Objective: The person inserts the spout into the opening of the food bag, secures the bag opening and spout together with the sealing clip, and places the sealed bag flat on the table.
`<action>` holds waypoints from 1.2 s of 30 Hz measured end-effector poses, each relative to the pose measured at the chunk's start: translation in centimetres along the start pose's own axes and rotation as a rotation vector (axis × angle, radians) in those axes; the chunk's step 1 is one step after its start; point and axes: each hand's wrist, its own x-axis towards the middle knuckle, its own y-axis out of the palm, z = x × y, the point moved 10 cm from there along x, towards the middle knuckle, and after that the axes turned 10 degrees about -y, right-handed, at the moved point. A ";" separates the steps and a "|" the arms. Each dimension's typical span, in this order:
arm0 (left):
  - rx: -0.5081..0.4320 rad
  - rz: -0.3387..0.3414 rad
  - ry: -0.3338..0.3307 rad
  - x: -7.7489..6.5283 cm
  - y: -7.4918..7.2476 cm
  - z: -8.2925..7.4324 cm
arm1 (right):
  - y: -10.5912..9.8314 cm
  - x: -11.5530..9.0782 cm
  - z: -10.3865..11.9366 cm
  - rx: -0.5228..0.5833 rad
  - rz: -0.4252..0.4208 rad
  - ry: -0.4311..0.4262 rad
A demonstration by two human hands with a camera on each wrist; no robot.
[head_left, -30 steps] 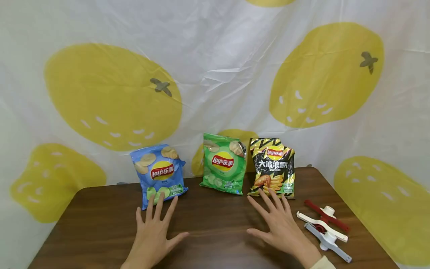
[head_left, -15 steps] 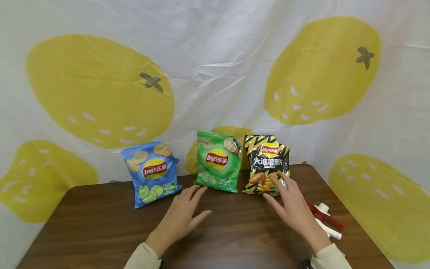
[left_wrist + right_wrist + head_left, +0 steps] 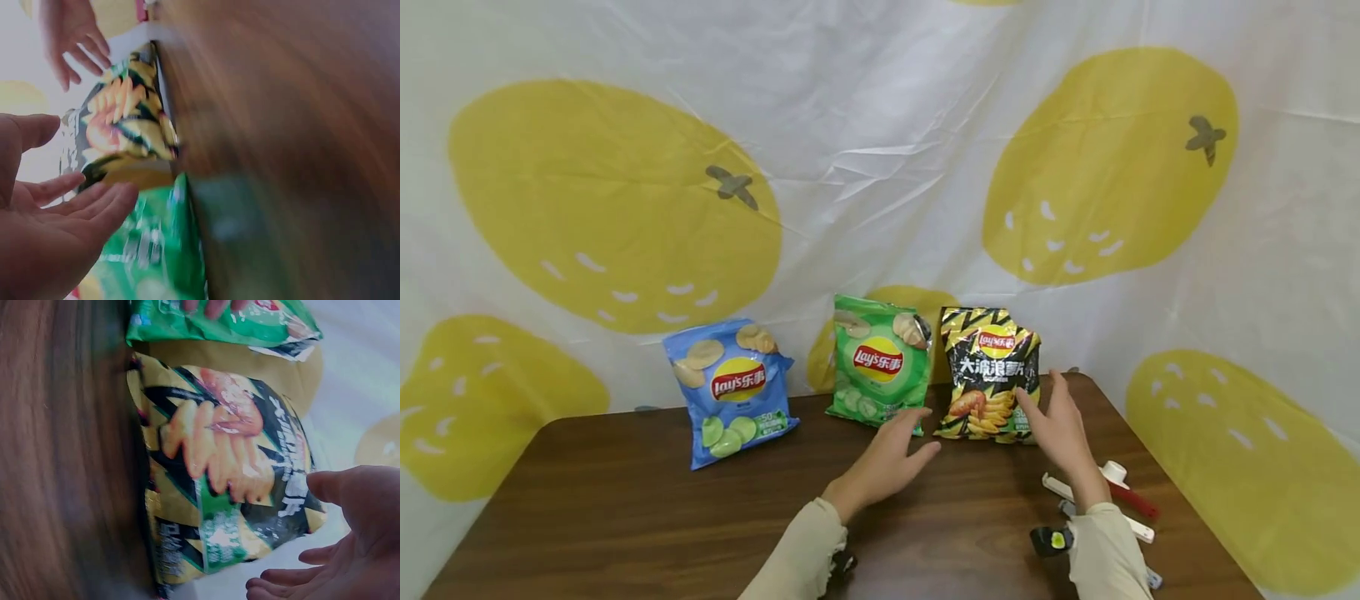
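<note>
A black and yellow Lay's chip bag [image 3: 988, 379] stands upright at the back of the table, leaning on the curtain. My right hand [image 3: 1062, 425] is spread beside its right edge, thumb overlapping the bag's front in the head view. In the right wrist view the right thumb [image 3: 328, 486] lies right at the bag's face, with the other fingers past its edge. My left hand [image 3: 883, 460] is in front of the green Lay's chip bag [image 3: 880, 358], palm turned right and fingers loosely extended, holding nothing. Off to the left leans a blue Lay's chip bag [image 3: 730, 392].
Red, white and grey bag sealers [image 3: 1137, 502] lie in a pile at the table's right, partly hidden by my right forearm. A white curtain [image 3: 880, 150] with yellow fruit hangs behind the dark wooden table [image 3: 625, 517].
My left hand has moved right, from before the blue bag to before the green one. My right hand has gone forward and right, to the black bag's right side. The bags have stayed in place.
</note>
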 end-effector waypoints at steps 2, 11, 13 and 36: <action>-0.044 0.014 -0.031 0.7 0.9 0.1 | 0.5 0.0 -0.6 0.033 0.015 0.041; -0.159 0.095 -0.167 2.4 4.6 0.5 | 1.3 0.6 -2.2 0.061 0.048 0.080; -0.178 0.107 -0.184 2.6 5.1 0.4 | 1.2 0.8 -2.2 0.056 0.035 0.058; -0.206 0.060 -0.236 2.2 4.6 0.8 | -1.2 -1.0 -1.2 0.023 -0.083 0.005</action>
